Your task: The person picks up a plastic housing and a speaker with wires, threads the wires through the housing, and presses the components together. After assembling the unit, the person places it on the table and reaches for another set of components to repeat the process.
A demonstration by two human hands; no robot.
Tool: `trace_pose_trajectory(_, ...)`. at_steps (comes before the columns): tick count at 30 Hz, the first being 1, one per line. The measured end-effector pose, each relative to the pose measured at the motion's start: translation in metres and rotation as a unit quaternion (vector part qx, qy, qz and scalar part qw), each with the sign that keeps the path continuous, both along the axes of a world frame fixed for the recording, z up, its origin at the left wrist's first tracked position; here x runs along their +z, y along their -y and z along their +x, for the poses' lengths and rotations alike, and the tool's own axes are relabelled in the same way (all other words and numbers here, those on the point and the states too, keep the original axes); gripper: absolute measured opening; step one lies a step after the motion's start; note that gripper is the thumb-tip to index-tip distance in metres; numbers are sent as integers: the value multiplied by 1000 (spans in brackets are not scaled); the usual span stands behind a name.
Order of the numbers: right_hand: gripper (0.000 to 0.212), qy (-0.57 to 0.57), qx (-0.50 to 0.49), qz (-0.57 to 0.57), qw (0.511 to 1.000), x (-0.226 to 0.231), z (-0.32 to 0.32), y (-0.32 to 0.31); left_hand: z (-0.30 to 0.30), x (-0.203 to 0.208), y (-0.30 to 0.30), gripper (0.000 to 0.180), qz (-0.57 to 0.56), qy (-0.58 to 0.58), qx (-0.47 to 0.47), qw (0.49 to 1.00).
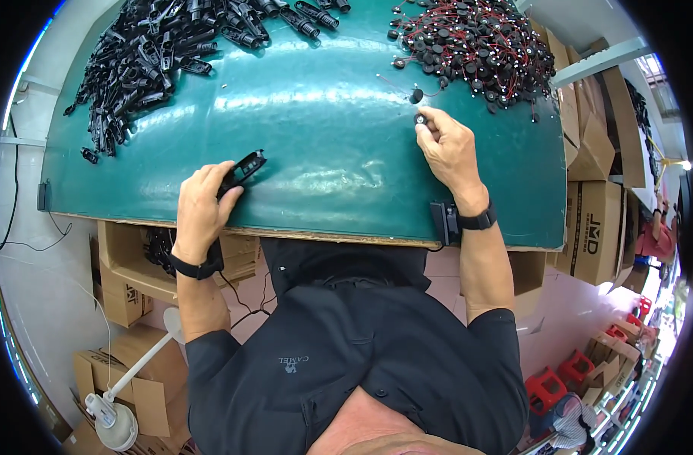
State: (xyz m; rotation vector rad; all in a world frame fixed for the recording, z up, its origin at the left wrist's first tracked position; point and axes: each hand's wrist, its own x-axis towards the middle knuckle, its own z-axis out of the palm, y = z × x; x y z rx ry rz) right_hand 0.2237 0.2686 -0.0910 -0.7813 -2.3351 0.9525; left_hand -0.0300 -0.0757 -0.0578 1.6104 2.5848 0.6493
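Note:
My left hand (pixel 200 201) is closed round one end of a long black plastic housing (pixel 248 165). The housing's hollow, open side shows, tilted up to the right just above the green table. Further right, my right hand (pixel 450 145) pinches a small round black part (pixel 420 119) with a pale centre between thumb and fingers. Just beyond those fingertips lies another round black piece (pixel 416 96) with thin wires. At the far right is a heap of similar round parts with red wires (pixel 475 49). A big pile of black housings (pixel 145 64) covers the far left.
The green tabletop (pixel 308 129) spans the space before me. A small black box (pixel 443 221) stands by my right wrist at the near edge. Cardboard boxes (pixel 591 227) flank the table's right side. A white lamp (pixel 115 421) and red stools (pixel 545 389) stand lower down; another person (pixel 656 235) is far right.

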Motion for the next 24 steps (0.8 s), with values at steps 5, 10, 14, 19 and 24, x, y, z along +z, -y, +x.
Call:
trace_pose_trajectory(5,22,-22,71,7,997,2,12,22,32,4,-23,45,35,28,-32,998)
trace_pose_trajectory(10,16,35,79,143,986,1,10,39,44,0,-39,45,21,17,-67,997)
trace_pose_trajectory(14,14,20,70,179,981,-7,11,36,50,-3,-40,45,19,10,-60,998)
trace_pose_trajectory(19,15,-19,47,170,984,-16,10,30,50,-5,-39,47,8,24,-50,998)
trace_pose_trajectory(24,16,-11,30,168,985,-4,6,35,50,-6,-39,47,8,29,-48,998)
